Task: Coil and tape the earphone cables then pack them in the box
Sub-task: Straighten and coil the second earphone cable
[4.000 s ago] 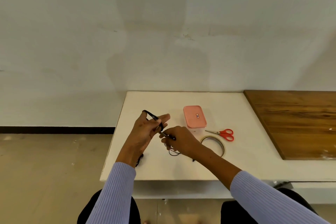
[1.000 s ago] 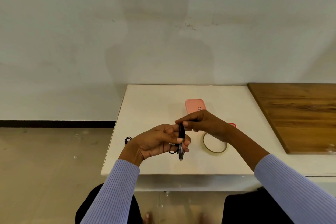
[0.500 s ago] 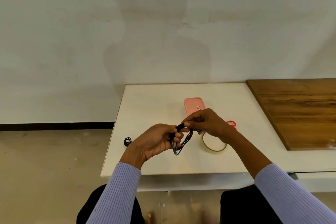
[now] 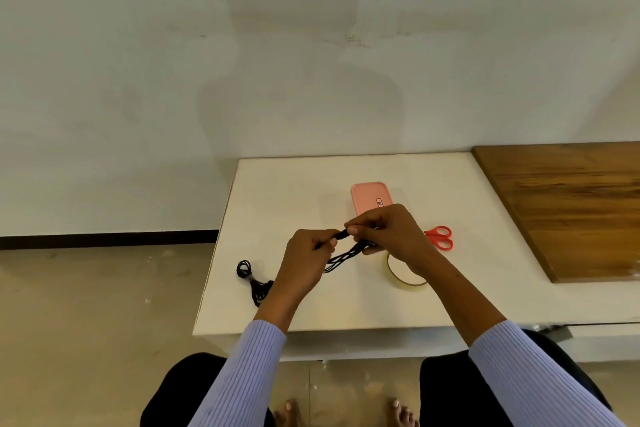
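Observation:
A black earphone cable [image 4: 343, 255], gathered into long loops, stretches between my hands above the white table [image 4: 294, 184]. My left hand [image 4: 308, 263] pinches its left end. My right hand [image 4: 388, 232] pinches the other end at the fingertips, with loops hanging below. A second black earphone cable [image 4: 254, 281] lies bunched on the table near its left edge. The pink box [image 4: 369, 196] stands shut just behind my right hand. A roll of clear tape [image 4: 403, 276] lies flat under my right wrist, partly hidden.
Red-handled scissors [image 4: 440, 237] lie right of my right hand. A brown wooden board [image 4: 571, 204] covers the table's right side. The table's left edge drops to the floor; a wall stands behind.
The hands have drawn slightly apart, stretching the looped cable between them. The second cable at the left edge has come more fully into sight.

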